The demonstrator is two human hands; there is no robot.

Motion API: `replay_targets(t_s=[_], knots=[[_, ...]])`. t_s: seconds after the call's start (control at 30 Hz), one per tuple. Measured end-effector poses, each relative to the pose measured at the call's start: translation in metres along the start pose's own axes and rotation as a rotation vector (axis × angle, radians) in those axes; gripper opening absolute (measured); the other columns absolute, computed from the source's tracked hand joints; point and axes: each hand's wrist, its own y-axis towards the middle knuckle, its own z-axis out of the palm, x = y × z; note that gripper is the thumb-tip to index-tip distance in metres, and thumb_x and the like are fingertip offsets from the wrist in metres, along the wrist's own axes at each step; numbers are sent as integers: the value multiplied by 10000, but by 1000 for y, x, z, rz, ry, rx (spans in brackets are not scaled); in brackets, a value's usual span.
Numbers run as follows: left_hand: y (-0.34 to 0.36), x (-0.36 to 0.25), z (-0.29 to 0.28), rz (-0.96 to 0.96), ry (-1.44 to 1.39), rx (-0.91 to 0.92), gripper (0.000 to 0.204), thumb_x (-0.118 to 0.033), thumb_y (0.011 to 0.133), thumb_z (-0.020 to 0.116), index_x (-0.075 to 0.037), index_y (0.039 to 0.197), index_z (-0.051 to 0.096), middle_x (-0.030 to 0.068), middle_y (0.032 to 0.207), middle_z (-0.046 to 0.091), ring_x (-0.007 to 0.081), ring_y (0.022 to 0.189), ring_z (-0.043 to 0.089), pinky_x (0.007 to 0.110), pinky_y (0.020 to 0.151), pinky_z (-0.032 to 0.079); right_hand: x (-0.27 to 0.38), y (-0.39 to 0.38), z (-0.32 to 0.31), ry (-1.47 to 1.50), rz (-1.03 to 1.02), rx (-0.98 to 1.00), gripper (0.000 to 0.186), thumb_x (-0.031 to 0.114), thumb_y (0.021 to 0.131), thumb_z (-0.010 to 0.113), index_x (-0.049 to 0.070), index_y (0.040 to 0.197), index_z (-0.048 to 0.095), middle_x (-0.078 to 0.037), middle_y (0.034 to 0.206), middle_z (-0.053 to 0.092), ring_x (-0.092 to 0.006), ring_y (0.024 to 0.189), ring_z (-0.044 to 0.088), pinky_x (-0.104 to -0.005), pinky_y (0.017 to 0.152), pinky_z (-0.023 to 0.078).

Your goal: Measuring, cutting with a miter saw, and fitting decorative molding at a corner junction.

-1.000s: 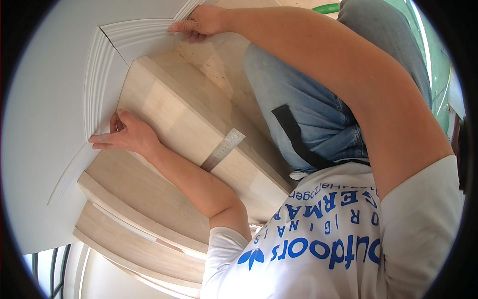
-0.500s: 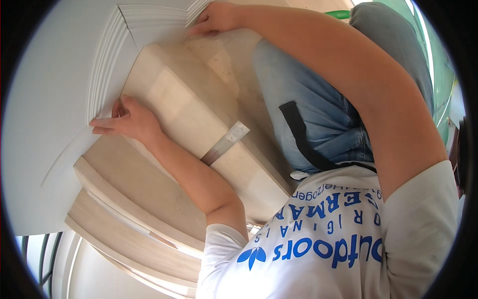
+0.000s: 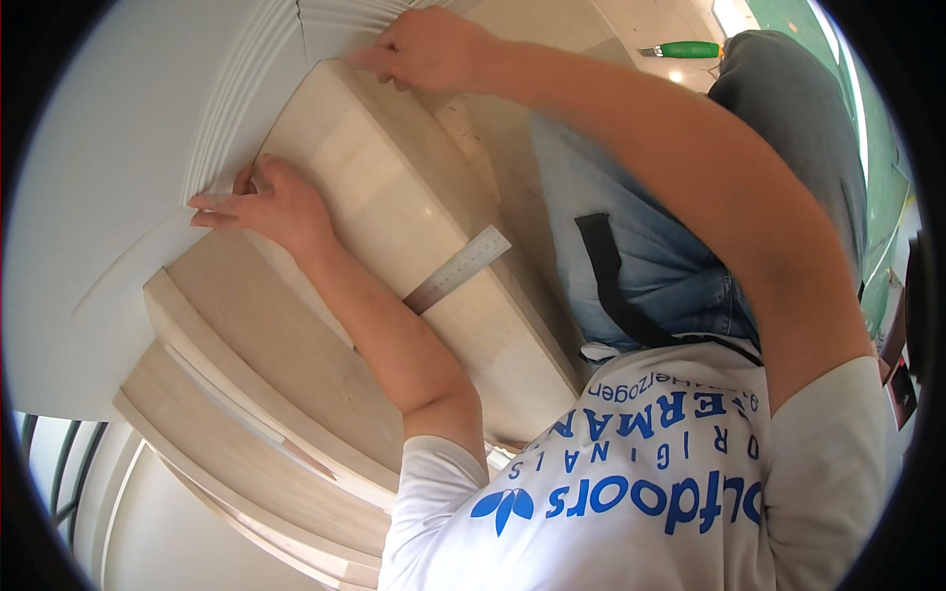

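Observation:
A white ribbed moulding (image 3: pixel 239 94) runs along the white wall, above the pale stone stairs. A joint line shows between it and a second white moulding (image 3: pixel 340 20). My left hand (image 3: pixel 286 209) is closed at the lower end of the first moulding, fingertips on its corner. My right hand (image 3: pixel 434 49) is at the top corner of the stone step (image 3: pixel 325 138), below the second moulding. Its index finger is stretched out, slightly blurred, and nothing shows in its fingers. A steel ruler (image 3: pixel 458 269) lies across the step's edge by my left forearm.
Lower stair treads (image 3: pixel 251 315) drop away at the left, with dark railing bars (image 3: pixel 67 463) beyond. A green-handled utility knife (image 3: pixel 688 49) lies beside my knee at the upper right. A black strap (image 3: pixel 603 261) hangs over my jeans.
My right hand has moved off the second moulding towards the step's corner. My left hand stays at the moulding's lower end. The view has shifted, and more of the green-handled knife shows.

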Motion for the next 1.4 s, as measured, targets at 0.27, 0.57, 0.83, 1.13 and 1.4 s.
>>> replay_targets(t_s=[0.27, 0.57, 0.83, 1.13, 1.4], knots=[[4, 11, 3, 39, 6, 10, 1017, -244, 970, 579, 164, 1599, -108, 357, 1533, 393, 508, 1587, -169, 505, 1279, 111, 17, -19, 2, -60, -15, -41, 634, 569, 1033, 496, 1, 975, 772, -228, 962, 748, -415, 945, 703, -496, 869, 549], [2, 3, 2, -8, -39, 35, 991, -201, 981, 560, 91, 1633, -127, 380, 1685, -56, 490, 1592, -130, 487, 1225, 290, 41, -35, -7, 314, -10, -464, 384, 354, 1002, 634, 24, 1163, 747, -176, 1080, 762, -316, 984, 720, -416, 866, 563], [2, 5, 1, 39, 52, 10, 998, -185, 972, 572, 44, 1652, -122, 363, 1688, -174, 446, 1550, 246, 476, 1187, 376, 93, -40, -13, 101, -102, -767, 402, 183, 1081, 541, -45, 1408, 584, -255, 1316, 669, -369, 1205, 641, -430, 1051, 506], [3, 5, 0, 55, 6, 9, 1018, -186, 940, 587, 41, 1653, -103, 384, 1673, -169, 423, 1429, 400, 479, 1141, 444, 95, -45, -37, 257, -134, -555, 402, 121, 1073, 487, -45, 1431, 564, -272, 1351, 642, -380, 1231, 627, -425, 1076, 493], [-7, 9, 1, 294, -11, -112, 955, -181, 916, 655, 125, 1625, 93, 449, 1649, -29, 539, 1530, 246, 544, 1207, 368, 98, -47, -40, 210, -110, -510, 416, 138, 1055, 558, -35, 1433, 575, -224, 1251, 695, -316, 1099, 669, -406, 973, 532]])
